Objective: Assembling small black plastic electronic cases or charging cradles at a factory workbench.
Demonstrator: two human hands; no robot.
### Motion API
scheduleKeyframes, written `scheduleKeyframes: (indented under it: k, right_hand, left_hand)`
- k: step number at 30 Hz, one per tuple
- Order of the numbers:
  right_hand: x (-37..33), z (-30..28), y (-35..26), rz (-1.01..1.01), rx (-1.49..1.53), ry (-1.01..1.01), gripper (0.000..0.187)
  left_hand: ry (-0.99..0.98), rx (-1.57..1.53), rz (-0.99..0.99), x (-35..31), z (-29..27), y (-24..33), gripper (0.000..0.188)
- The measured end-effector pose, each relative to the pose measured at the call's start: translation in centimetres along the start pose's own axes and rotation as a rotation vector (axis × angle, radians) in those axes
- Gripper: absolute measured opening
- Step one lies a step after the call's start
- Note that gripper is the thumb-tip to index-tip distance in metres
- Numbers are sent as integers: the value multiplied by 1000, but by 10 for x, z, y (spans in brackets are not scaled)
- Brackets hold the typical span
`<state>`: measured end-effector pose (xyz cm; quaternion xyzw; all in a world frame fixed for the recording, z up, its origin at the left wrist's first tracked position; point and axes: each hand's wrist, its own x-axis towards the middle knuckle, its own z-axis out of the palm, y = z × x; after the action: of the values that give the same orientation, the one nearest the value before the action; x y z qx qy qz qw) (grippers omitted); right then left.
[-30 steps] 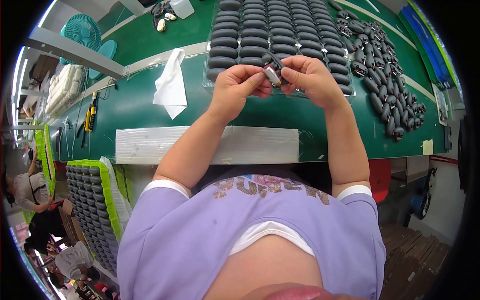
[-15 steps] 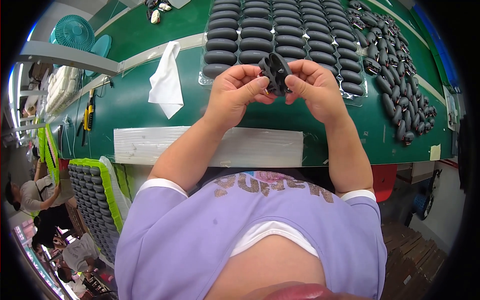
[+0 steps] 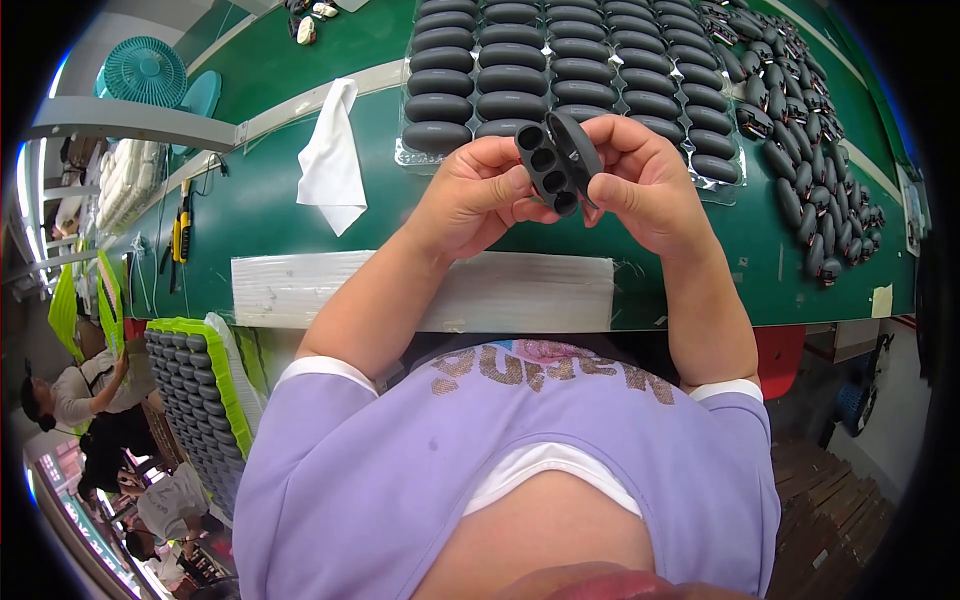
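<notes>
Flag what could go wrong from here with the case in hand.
The dark case, opened and pinched between the left hand and right hand, might slip. If dropped, it could perhaps knock the dark oval pieces in the clear tray close by.

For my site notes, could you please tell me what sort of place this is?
Probably a factory assembly workshop: a clear tray of matching dark oval pieces, a heap of similar parts, one green bench.
</notes>
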<state>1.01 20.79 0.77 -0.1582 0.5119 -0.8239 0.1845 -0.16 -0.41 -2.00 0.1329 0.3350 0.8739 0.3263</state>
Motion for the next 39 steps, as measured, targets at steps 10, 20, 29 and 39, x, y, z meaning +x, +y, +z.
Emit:
scheduleKeyframes:
  k: [10, 20, 29, 39]
  right_hand:
    - [0, 0, 0, -2, -12, 11, 41]
    - [3, 8, 7, -235, -674, 81, 68]
    - [6, -1, 8, -91, -322, -35, 67]
    - [10, -10, 14, -13, -104, 50, 40]
  left_hand:
    - [-7, -11, -5, 0, 0, -1, 22]
    - [280, 146, 71, 4, -2, -3, 23]
    - [243, 117, 20, 0, 3, 5, 23]
    - [213, 611, 308, -2, 9, -1, 27]
